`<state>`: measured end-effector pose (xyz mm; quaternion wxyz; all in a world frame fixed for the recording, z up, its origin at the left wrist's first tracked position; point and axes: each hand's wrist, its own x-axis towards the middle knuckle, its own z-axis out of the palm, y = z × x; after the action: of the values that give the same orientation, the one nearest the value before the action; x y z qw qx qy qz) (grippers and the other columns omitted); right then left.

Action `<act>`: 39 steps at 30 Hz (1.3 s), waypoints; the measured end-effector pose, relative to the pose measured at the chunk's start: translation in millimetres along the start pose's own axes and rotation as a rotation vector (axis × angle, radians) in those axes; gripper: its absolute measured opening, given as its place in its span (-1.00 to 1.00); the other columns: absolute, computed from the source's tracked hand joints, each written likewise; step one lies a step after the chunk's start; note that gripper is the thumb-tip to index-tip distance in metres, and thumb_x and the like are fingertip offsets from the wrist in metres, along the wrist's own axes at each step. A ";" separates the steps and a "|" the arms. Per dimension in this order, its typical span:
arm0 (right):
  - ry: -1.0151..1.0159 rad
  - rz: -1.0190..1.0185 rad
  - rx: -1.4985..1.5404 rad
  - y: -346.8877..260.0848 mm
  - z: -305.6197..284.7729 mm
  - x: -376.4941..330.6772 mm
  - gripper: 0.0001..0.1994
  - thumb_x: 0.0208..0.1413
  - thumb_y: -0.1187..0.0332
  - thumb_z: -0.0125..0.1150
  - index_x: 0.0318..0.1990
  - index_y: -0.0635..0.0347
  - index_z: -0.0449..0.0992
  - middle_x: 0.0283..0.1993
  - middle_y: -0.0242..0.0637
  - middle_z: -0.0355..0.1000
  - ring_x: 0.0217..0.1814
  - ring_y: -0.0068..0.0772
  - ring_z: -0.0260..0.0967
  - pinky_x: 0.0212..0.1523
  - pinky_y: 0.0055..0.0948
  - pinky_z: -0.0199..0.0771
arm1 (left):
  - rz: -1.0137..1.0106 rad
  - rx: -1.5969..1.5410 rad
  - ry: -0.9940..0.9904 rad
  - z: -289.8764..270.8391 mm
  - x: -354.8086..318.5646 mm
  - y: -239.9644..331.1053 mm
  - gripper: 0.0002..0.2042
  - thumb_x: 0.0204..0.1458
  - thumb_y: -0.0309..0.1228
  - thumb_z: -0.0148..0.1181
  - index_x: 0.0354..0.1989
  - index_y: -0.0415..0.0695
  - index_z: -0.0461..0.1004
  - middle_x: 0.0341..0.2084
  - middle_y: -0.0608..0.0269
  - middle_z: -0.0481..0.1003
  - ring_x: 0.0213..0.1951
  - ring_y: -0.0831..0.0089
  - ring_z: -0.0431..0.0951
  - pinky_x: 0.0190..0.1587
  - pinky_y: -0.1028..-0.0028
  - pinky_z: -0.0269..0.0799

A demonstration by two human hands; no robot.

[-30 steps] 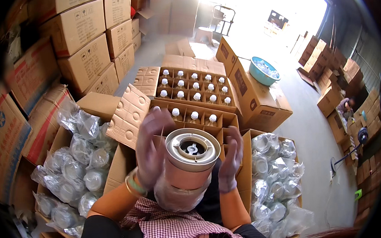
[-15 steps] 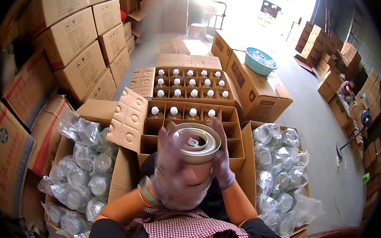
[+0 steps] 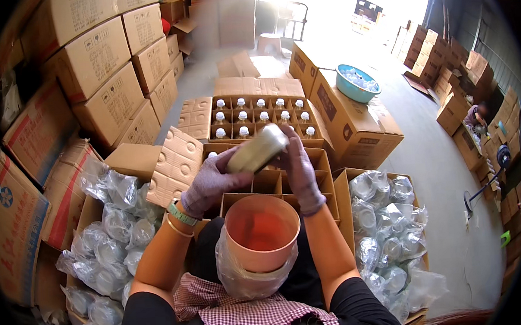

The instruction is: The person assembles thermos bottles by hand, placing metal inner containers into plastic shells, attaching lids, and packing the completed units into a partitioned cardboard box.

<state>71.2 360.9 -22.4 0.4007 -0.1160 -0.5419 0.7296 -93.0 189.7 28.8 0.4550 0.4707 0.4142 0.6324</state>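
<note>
Jar (image 3: 258, 150): smooth glass, glossy, blurred. Each hand, left hand (image 3: 212, 183) and right hand (image 3: 302, 168), wears matt knitted cloth gloves. Tub (image 3: 261, 232): smooth matt orange plastic (clear crinkled film bag beneath). Cartons (image 3: 179, 162): matt corrugated cardboard. Bagged jars (image 3: 114, 233): glossy clear plastic wrap.
</note>
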 end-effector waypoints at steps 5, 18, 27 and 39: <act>-0.067 -0.747 -1.204 48.8 22.5 17.5 -0.22 -0.13 0.25 0.51 0.33 0.15 0.37 0.25 0.06 0.37 0.27 0.20 0.35 0.28 0.00 0.40 | -0.035 -0.478 0.131 -39.0 5.9 -92.9 -0.45 0.31 -0.10 0.19 0.35 -0.17 0.31 0.12 0.12 0.52 0.08 0.21 0.61 0.08 0.09 0.65; -0.098 -0.102 -0.951 102.2 15.3 -4.0 -0.59 0.27 0.05 0.17 0.17 0.03 0.48 -0.12 0.06 0.61 -0.11 0.13 0.60 -0.12 -0.05 0.60 | -0.108 -0.498 0.346 -57.2 -26.5 -144.7 -0.25 0.34 0.27 -0.17 0.50 -0.02 0.12 0.35 0.10 0.36 0.36 0.11 0.37 0.44 0.00 0.21; -0.357 -0.143 -0.381 189.4 -18.1 18.9 -0.55 0.40 0.10 0.03 0.31 0.12 0.40 0.21 -0.14 0.53 0.18 -0.13 0.52 0.16 -0.22 0.55 | 0.222 0.426 0.060 -17.8 -7.6 -117.7 -0.32 0.25 -0.12 0.19 0.48 -0.14 0.18 0.47 -0.06 0.09 0.48 0.03 0.13 0.44 0.06 0.19; -0.388 -0.401 -1.517 285.7 -52.2 54.9 -0.58 0.41 0.06 -0.05 0.25 0.06 0.46 0.19 -0.18 0.55 0.11 -0.21 0.56 0.08 -0.21 0.56 | 0.305 0.604 -0.004 -17.7 11.0 -133.0 -0.16 0.16 0.03 0.33 0.48 -0.21 0.14 0.53 -0.02 0.04 0.53 0.08 0.06 0.48 0.06 0.10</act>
<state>-64.2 410.2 -280.4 0.2350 -0.1284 -0.9598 0.0844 -87.1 231.0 -99.2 0.1958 0.6422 0.5067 0.5408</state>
